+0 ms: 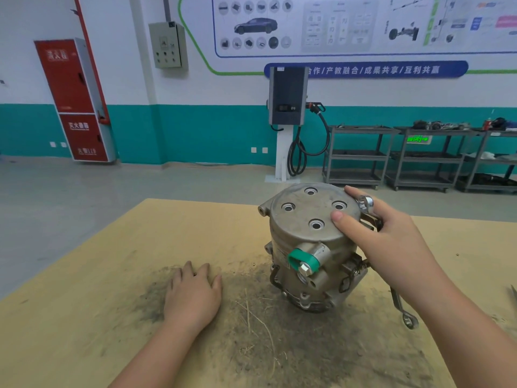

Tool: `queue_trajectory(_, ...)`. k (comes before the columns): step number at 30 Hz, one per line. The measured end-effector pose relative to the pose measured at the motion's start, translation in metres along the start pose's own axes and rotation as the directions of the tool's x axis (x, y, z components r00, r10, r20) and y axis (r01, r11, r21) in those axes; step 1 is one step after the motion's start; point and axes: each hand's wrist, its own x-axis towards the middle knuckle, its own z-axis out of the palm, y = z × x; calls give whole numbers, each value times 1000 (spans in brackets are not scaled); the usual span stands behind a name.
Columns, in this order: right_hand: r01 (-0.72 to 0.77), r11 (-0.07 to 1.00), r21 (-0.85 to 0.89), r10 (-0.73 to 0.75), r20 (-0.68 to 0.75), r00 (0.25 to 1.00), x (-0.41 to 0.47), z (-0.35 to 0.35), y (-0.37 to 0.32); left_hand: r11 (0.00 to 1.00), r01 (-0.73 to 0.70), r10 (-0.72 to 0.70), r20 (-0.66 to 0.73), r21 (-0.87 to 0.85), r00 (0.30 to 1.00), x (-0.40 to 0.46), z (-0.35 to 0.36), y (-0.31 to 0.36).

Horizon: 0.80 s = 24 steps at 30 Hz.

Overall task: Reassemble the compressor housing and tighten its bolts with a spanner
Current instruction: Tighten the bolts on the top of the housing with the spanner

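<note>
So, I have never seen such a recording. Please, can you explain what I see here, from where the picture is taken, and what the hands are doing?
The picture comes from a camera worn on a person's head, looking down at their own two bare hands. On the dusty table stands a metal compressor with a green cap on its side. The left hand lies flat on the table, holding nothing. The right hand rests on the compressor's top cover and seems to hold a spanner whose ring end shows between the fingers; the grip itself is hidden. Another spanner end lies on the table below the right arm.
</note>
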Motion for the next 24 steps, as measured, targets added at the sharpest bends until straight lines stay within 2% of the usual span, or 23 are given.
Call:
queue_trajectory(4, 3, 1000, -7, -3, 1, 1000, 0, 0, 0, 1000, 6, -8, -115, -19, 993, -5, 6, 11)
queue_trajectory(7, 4, 1000, -21, -4, -1, 1000, 1, 0, -1, 954, 9, -88, -248, -301, 965, -6, 7, 13)
queue_trajectory(9, 8, 999, -42, -8, -3, 1000, 1, 0, -1, 913, 26, -147, -267, -408, 952, -7, 5, 12)
queue_trajectory(14, -3, 996, -92, 4, 11, 1000, 0, -2, -3, 914, 15, -143, -286, -406, 947, -9, 2, 13)
queue_trajectory(16, -12, 995, -100, 14, 18, 1000, 0, -3, -4, 919, -21, -142, -380, -394, 914, -14, -7, 18)
queue_trajectory(17, -14, 995, -95, 16, 19, 1000, 0, -4, -4, 883, -86, -147, -446, -461, 883, -19, -16, 23)
queue_trajectory(18, -15, 996, -90, 16, 20, 1000, 0, -4, -4, 792, -195, -150, -495, -578, 856, -24, -28, 31)
queue_trajectory(20, -11, 997, -81, 13, 23, 1000, 0, -3, -5, 483, -447, -90, -550, -753, 830, -39, -59, 54)
queue_trajectory(21, -10, 997, -77, 12, 27, 1000, 1, -3, -5, 337, -557, -9, -595, -759, 804, -48, -72, 66)
queue_trajectory(22, -9, 997, -74, 11, 30, 999, 1, -2, -6, 235, -633, 83, -634, -737, 769, -56, -82, 78)
queue_trajectory(24, -9, 998, -69, 11, 31, 999, 1, -2, -7, 163, -708, 254, -664, -687, 703, -68, -92, 100)
